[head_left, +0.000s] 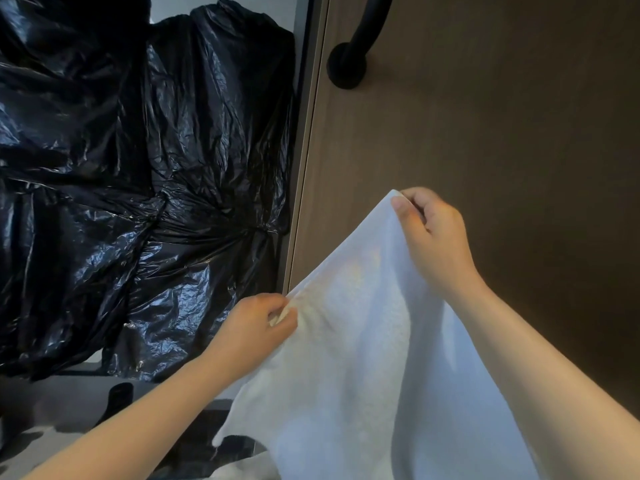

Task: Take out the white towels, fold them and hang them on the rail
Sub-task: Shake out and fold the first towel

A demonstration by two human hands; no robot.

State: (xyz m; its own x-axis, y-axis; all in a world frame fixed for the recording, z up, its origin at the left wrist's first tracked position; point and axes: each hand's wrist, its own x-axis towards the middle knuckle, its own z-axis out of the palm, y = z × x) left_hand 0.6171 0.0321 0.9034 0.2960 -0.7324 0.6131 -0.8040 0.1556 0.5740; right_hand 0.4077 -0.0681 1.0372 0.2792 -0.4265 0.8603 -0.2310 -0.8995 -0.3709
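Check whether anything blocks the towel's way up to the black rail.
Nothing visible does. The left hand pinches the white towel at its edge, the right hand its top corner. Only bare wood panel shows between it and the black rail; the black bags lie to the left.

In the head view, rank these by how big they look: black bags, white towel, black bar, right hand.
1. black bags
2. white towel
3. right hand and black bar: alike, bar cut off by the frame, so unranked.
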